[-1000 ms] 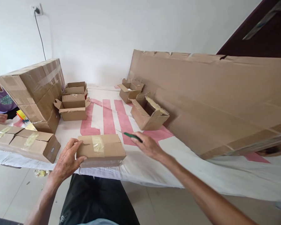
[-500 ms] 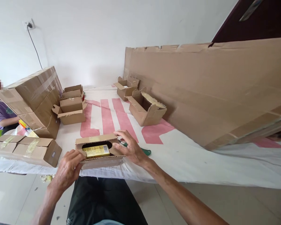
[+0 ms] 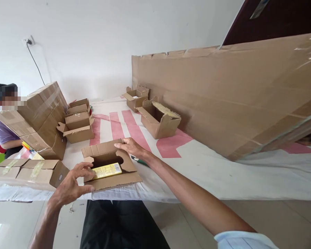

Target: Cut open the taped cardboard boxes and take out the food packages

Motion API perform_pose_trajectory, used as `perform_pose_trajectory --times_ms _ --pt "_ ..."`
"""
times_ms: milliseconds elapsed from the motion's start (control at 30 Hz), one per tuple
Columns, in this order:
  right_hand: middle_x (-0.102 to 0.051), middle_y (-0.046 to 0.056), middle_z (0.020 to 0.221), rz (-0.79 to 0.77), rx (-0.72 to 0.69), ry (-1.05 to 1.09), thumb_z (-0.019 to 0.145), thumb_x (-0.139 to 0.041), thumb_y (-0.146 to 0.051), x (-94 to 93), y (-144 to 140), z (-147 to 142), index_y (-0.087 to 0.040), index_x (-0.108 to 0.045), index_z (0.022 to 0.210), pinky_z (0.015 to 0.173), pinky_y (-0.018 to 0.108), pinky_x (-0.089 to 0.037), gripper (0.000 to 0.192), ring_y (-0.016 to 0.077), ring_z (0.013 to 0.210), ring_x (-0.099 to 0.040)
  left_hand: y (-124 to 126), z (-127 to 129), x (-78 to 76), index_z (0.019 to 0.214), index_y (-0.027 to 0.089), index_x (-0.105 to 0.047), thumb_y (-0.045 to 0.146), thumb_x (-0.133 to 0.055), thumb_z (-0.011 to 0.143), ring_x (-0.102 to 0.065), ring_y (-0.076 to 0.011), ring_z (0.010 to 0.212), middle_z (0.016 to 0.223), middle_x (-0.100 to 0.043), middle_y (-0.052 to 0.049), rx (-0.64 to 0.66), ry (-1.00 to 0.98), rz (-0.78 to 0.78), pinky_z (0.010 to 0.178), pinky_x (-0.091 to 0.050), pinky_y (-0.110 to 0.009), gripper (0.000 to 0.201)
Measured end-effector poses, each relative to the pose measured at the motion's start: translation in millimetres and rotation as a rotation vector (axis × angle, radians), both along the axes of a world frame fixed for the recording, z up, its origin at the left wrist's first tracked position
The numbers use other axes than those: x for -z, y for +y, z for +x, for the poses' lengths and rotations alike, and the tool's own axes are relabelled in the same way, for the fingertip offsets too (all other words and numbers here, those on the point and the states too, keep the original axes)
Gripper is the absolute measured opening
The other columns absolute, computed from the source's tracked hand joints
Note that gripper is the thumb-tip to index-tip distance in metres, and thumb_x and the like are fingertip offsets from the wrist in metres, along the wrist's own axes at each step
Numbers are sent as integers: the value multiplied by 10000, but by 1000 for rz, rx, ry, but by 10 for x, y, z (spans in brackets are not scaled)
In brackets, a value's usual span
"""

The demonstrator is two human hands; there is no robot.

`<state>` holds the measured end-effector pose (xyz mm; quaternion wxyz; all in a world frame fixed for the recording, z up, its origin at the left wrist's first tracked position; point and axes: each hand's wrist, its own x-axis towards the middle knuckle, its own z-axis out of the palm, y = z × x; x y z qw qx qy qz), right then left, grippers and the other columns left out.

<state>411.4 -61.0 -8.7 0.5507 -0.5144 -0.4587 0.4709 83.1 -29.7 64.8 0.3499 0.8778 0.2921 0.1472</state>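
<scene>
Before me at the table's near edge is a small cardboard box (image 3: 114,180), its top flaps spread apart. A yellow carton (image 3: 107,171) with a barcode lies inside. At the left end is my left hand (image 3: 74,180), thumb and fingers apart. Its thumb is by the near flap and its fingertips are by the left end flap. My right hand (image 3: 131,146) pinches the top of the far flap between thumb and fingers. Under my right forearm, a green-handled tool (image 3: 140,160) lies partly hidden.
Taped boxes (image 3: 36,173) stand at the left, with a stack of larger cartons (image 3: 44,121) behind. Open boxes sit farther back, one at left (image 3: 79,133) and one at centre (image 3: 159,121). A large cardboard sheet (image 3: 223,97) leans along the right. A person (image 3: 9,128) sits at far left.
The box's top flaps have swung wider apart, showing more of the inside. My left hand has loosened from the near-left corner and spread; my right hand has moved to the far flap.
</scene>
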Motion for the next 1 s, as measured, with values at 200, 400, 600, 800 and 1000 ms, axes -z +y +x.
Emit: perform_pose_trajectory --times_ms 200,400,600,800,1000 --pt "-790 56 815 -65 58 200 675 -869 -479 135 157 -84 -176 -705 830 653 287 -550 377 187 717 -700 79 4 175 1643 340 -479 570 -975 697 -270 -463 1632 1756 -346 -167 2 142 161 1287 -298 -710 1093" --pt "-717 12 729 -126 100 127 668 -758 -446 265 295 -100 -218 -614 775 608 281 -508 291 177 657 -644 276 37 333 1720 326 -318 720 -958 612 -224 -498 1641 1773 -274 -191 28 234 212 1305 -251 -715 1339" --pt "-706 28 949 -108 259 -113 706 -731 -393 201 272 -99 -225 -628 1011 740 321 -528 363 222 864 -666 339 43 355 1707 291 -345 703 -971 595 -312 -488 1608 1744 -303 -197 27 213 215 1296 -336 -648 1341" --pt "-622 91 1265 58 371 -677 804 -747 -333 29 2 -257 -238 -642 1075 943 375 -497 306 268 1162 -592 343 71 314 1693 273 -360 724 -968 571 -321 -492 1599 1729 -312 -214 27 247 247 1288 -313 -679 1353" --pt "-624 108 1282 -3 163 -1020 830 -794 -363 -87 -80 -347 -228 -669 1119 901 376 -508 343 297 1179 -584 331 113 143 1618 239 -452 727 -911 652 -375 -468 1573 1698 -372 -207 13 293 246 1269 -357 -636 1176"
